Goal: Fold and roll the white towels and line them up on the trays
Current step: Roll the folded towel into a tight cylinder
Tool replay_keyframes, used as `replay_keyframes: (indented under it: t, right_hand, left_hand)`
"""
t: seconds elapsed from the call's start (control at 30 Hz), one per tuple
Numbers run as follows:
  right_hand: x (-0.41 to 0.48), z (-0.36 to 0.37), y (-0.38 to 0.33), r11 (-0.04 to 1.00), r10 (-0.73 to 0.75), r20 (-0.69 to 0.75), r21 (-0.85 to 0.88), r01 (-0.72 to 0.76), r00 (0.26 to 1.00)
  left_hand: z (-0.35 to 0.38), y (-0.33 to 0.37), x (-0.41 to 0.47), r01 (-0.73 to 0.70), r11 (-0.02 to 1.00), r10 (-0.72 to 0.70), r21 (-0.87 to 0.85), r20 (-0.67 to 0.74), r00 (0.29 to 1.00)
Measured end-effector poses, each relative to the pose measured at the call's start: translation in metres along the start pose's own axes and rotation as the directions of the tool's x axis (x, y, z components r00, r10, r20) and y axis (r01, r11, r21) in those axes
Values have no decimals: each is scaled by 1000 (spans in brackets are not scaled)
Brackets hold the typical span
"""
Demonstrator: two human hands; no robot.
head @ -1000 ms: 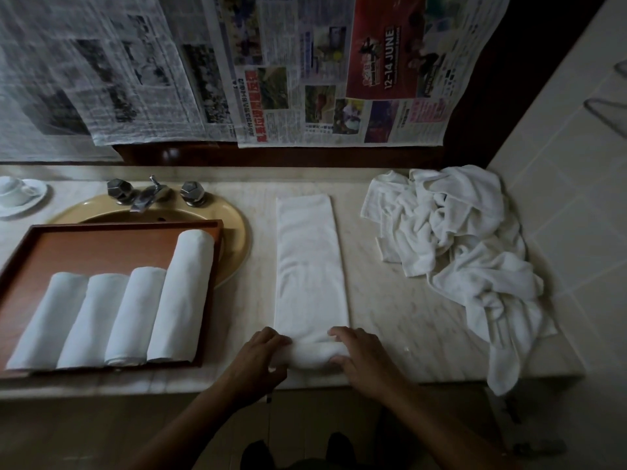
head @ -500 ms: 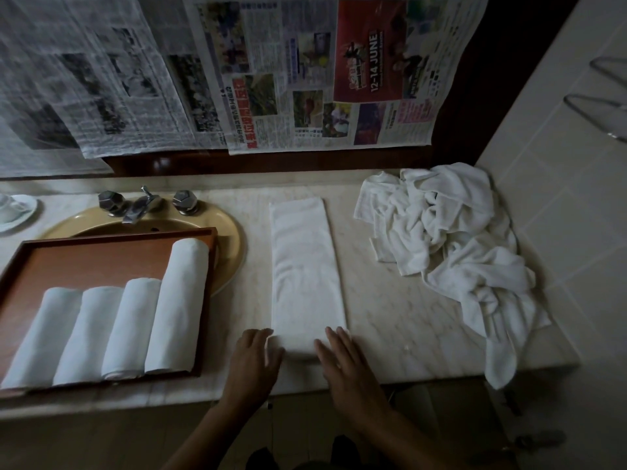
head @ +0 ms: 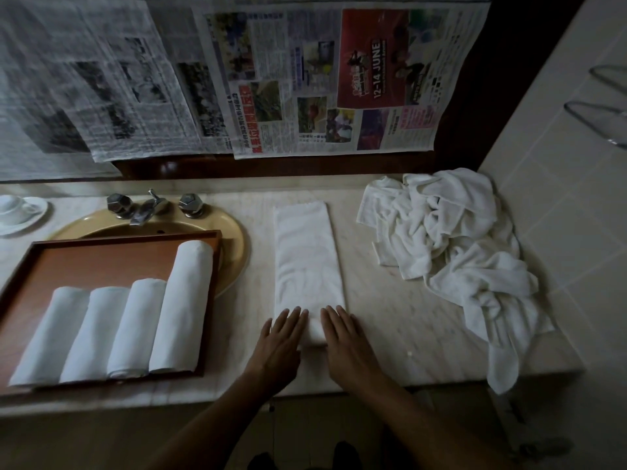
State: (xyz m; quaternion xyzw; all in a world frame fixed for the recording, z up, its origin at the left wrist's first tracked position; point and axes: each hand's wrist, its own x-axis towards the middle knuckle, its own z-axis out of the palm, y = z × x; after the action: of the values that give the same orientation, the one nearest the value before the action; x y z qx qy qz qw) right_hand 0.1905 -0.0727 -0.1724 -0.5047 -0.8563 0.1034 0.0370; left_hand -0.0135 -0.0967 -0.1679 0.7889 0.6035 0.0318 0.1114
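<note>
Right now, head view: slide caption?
Left hand and right hand press folded towel's rolled end; four rolled towels on tray.

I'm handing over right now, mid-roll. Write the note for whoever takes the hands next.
Left hand: open, pressing flat on the left end of the started roll.
Right hand: open, pressing flat on its right end.
Strip: folded towel lying lengthwise on the counter, its near end rolled up a little under both hands.
Done: four rolls side by side on the tray.
Left: roll the strip up, set it beside the four, then work through the pile at the right.
</note>
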Motion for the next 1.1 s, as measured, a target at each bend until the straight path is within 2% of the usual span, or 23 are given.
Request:
replay_keyframes:
  t: [0.13, 0.33, 0.43, 0.53, 0.63, 0.73, 0.8, 0.87, 0.9, 1.0, 1.1]
  right_hand:
    - [16, -19, 6, 999, -5, 46, 47, 3, 999]
    - [4, -44, 11, 994, -107, 155, 47, 100, 982]
    - [-11, -41, 14, 985, -171, 192, 59, 163, 966]
    - [-29, -33, 19, 977, -192, 148, 125, 175, 970]
    - [-33, -31, 21, 978, -144, 85, 166, 129, 986]
    - [-26, -39, 19, 976, -105, 135, 204, 76, 985]
    - [-23, -42, 19, 953, -41, 132, 302, 0, 990]
    - [-24, -41, 18, 911, 60, 70, 404, -83, 996]
    - [-24, -39, 17, 912, 69, -5, 405, -62, 998]
    - [-31, -23, 4, 962, -10, -228, 263, 72, 974]
    - [-38, -9, -9, 987, -112, -212, 88, 133, 971]
  left_hand:
    - [-18, -3, 23, 13, 1000, -12, -11, 114, 993]
    - [-23, -15, 8, -46, 998, 50, -33, 149, 988]
    - [-20, -20, -14, -127, 990, 134, -60, 151, 979]
    - [-18, -23, -33, -156, 980, 170, -125, 103, 980]
    - [-16, -25, -41, -101, 967, 110, -232, 27, 994]
    - [-15, -27, -42, -31, 946, 43, -322, 29, 999]
    - [-16, -29, -41, 33, 909, -21, -415, 33, 999]
    - [-20, -28, -40, 101, 864, -92, -492, 43, 995]
    - [-22, -27, -39, 125, 848, -114, -515, 52, 992]
    - [-28, -24, -35, 178, 821, -152, -543, 92, 984]
    - [-29, -22, -32, 214, 836, -204, -505, 76, 976]
